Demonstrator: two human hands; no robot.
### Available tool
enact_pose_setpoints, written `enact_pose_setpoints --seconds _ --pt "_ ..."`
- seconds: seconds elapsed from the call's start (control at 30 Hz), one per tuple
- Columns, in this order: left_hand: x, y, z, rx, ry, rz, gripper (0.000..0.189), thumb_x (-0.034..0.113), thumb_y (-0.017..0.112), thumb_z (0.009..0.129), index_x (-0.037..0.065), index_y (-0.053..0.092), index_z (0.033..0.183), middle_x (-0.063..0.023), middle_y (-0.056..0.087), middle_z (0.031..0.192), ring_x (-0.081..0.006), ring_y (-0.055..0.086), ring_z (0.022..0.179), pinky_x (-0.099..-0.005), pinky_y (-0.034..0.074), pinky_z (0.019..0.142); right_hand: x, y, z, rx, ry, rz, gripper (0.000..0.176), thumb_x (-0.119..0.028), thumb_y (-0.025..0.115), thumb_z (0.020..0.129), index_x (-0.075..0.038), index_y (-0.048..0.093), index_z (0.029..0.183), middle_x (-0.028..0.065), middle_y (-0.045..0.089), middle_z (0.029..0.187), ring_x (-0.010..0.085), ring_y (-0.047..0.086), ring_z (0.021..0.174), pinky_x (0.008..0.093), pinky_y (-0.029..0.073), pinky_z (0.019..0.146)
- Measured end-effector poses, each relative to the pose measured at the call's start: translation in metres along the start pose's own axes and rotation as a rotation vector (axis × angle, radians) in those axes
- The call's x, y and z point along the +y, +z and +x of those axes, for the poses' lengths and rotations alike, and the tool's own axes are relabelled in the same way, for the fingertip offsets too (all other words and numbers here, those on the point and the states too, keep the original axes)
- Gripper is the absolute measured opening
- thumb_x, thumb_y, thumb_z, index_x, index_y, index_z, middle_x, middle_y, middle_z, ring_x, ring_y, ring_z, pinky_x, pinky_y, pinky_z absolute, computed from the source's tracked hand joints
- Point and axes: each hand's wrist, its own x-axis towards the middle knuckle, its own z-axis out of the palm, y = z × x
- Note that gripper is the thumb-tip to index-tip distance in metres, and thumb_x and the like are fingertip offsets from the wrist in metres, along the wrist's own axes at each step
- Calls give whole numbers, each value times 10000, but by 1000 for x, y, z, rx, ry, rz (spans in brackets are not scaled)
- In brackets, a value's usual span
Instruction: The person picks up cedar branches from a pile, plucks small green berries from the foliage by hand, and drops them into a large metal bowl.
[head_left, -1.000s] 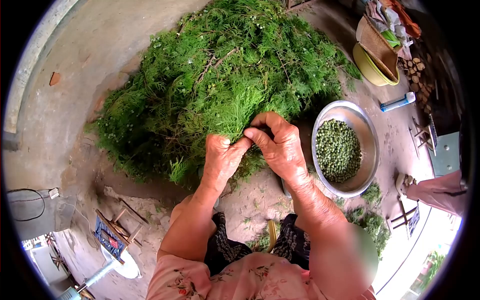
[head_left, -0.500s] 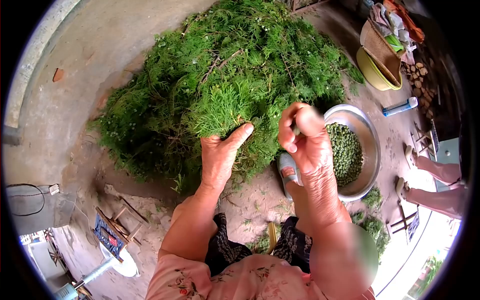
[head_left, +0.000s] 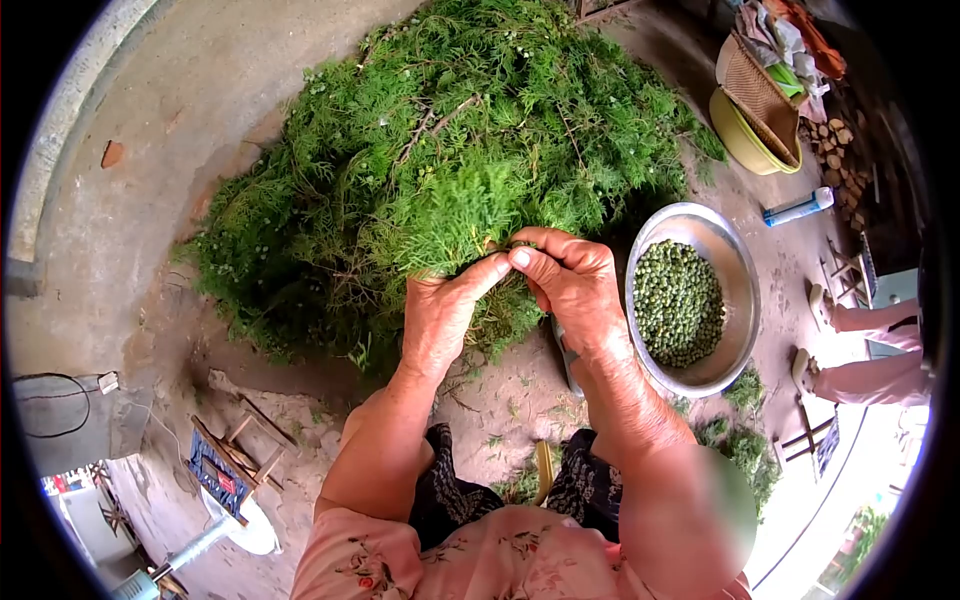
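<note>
My left hand (head_left: pixel 440 310) is closed around a leafy evergreen sprig (head_left: pixel 465 215), slightly blurred, its fronds pointing away from me. Beside the left thumb, my right hand (head_left: pixel 572 285) is pinched at the sprig's stem end. A small dark green seed cone (head_left: pixel 521 244) shows partly between its fingers; the fingertips mostly hide it. Behind both hands spreads a big heap of cut evergreen branches (head_left: pixel 400 130). Right of my right hand, a metal basin (head_left: pixel 742 330) on the floor holds many small round green cones (head_left: pixel 680 305).
A yellow basket (head_left: pixel 745 140) with a wicker one inside stands at the back right, near a blue-white tube (head_left: pixel 798 207) and chopped wood (head_left: pixel 832 140). Another person's legs (head_left: pixel 875 360) are at the right. A folding stool (head_left: pixel 225 460) and a fan (head_left: pixel 240 525) stand at the left.
My right hand has moved left and down from beside the basin to the sprig, its fingers now meeting my left thumb. My left hand has stayed nearly still, holding the sprig.
</note>
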Motion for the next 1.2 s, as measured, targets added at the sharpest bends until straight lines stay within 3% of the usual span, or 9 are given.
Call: enact_pose_setpoints --seconds 0.4,0.57,0.6,0.67,0.8,0.9,1.07,1.1,1.2 --pt "0 9 5 139 -249 -139 257 64 720 680 3 630 913 -66 633 905 -150 580 828 -280 454 750 6 -30 8 -29 279 770 152 -202 506 875 -53 525 849 41 529 707 89 403 472 205 282 388" --pt "-8 0 13 229 -312 -178 387 316 719 703 79 640 998 -92 573 1123 -175 396 1155 -402 132 1043 10 -98 23 346 132 936 86 -47 431 854 9 495 868 119 534 782 195 521 669 269 424 529" --pt "-7 -1 15 252 -318 -171 244 279 675 757 118 654 940 -42 541 1112 -204 469 1050 -399 366 919 28 -131 31 416 104 987 72 -26 454 839 25 483 882 140 517 780 216 515 693 271 429 572" --pt "-10 -7 19 244 -326 -280 218 267 636 794 124 635 958 -42 544 1095 -218 498 1004 -419 395 883 33 -178 35 900 90 1149 129 -49 449 859 54 456 937 202 451 980 248 480 794 344 472 648" --pt "-7 -7 22 226 -359 -423 200 253 591 829 132 614 987 -46 545 1091 -223 521 969 -423 410 863 80 -295 17 970 -157 790 324 -156 378 892 35 428 1149 120 398 1219 264 345 1138 525 339 946" --pt "-6 -10 24 296 -361 -532 250 223 630 806 83 611 1012 -63 533 1133 -205 492 1023 -402 388 917 119 -361 1 1024 -61 933 510 -366 420 880 -80 344 1296 121 347 1337 260 316 1225 369 396 935" --pt "-10 -11 27 319 -396 -580 239 195 613 820 74 593 1025 -56 564 1079 -210 541 949 -403 440 869 58 -282 -10 808 513 -1430 453 -460 439 857 -57 633 929 116 616 1003 311 571 948 409 455 805" --pt "-11 -12 28 305 -380 -582 250 203 595 831 75 576 1045 -68 569 1076 -223 542 963 -423 436 873 62 -274 -13 939 214 -1359 494 -482 459 845 -26 648 835 157 632 845 329 612 759 372 481 730" --pt "-11 -11 27 298 -356 -591 269 201 576 843 73 549 1078 -87 575 1075 -237 543 983 -441 441 873 69 -287 -13 1007 372 -1455 489 -459 445 860 -10 638 840 201 611 860 329 598 800 371 478 736"
